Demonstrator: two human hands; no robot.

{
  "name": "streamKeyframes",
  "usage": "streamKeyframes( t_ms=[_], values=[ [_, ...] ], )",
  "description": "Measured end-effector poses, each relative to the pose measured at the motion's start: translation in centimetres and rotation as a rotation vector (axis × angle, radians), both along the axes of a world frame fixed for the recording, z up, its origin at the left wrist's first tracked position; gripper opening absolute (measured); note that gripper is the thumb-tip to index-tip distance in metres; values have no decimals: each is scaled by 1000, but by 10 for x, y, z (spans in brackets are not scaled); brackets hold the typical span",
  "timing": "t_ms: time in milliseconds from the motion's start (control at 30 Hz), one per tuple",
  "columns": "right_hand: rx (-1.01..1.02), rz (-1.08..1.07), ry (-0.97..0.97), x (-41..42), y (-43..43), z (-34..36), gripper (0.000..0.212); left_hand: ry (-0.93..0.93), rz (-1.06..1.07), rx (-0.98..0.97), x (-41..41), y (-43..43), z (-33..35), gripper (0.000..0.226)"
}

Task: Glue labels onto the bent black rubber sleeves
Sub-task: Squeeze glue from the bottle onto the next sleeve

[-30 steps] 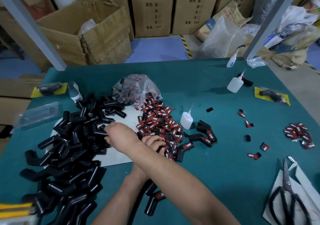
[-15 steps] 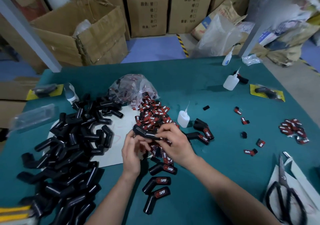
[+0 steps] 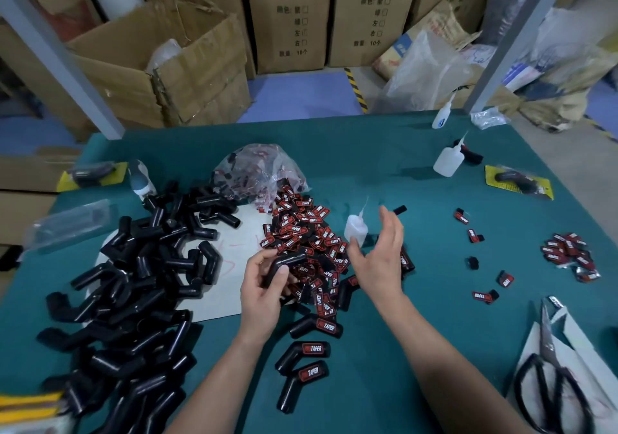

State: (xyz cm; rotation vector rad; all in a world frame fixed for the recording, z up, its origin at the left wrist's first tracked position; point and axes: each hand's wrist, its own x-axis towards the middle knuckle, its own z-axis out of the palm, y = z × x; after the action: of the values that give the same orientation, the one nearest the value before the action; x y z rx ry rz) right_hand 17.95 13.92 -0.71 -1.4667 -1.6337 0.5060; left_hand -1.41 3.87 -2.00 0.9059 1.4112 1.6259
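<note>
Head view: the left hand (image 3: 261,286) grips one bent black sleeve (image 3: 284,264) over the near edge of the label pile (image 3: 301,233) on the green counter (image 3: 401,333). The right hand (image 3: 381,253) is wide, fingers spread and holding nothing, just beside the glue bottle (image 3: 356,229). Unlabelled sleeves (image 3: 140,283) lie heaped at left; labelled sleeves (image 3: 311,350) lie between the forearms.

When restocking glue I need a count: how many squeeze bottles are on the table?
3. One squeeze bottle stands beside the right hand, one further back right, one at the far edge. A white container by the sleeve pile may be a fourth.
</note>
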Motion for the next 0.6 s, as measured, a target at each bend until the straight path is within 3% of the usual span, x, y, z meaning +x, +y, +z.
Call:
streamKeyframes(
  t_ms=[100,167,333,433,600],
  values=[
    [11,-25,-326,3,6,-6,68,38,12,-24,1,1,-2,25],
    [84,-34,-406,1,8,-6,53,51,28,-48,0,1,-7,27],
    [162,86,-236,-3,3,-2,30,93,29,-71,0,4,-13,46],
    [118,210,-48,-6,-11,0,36,104,53,-71,1,3,-11,48],
    [42,307,64,-9,-22,-10,55,68,94,-63,2,3,-7,45]
  ],
)
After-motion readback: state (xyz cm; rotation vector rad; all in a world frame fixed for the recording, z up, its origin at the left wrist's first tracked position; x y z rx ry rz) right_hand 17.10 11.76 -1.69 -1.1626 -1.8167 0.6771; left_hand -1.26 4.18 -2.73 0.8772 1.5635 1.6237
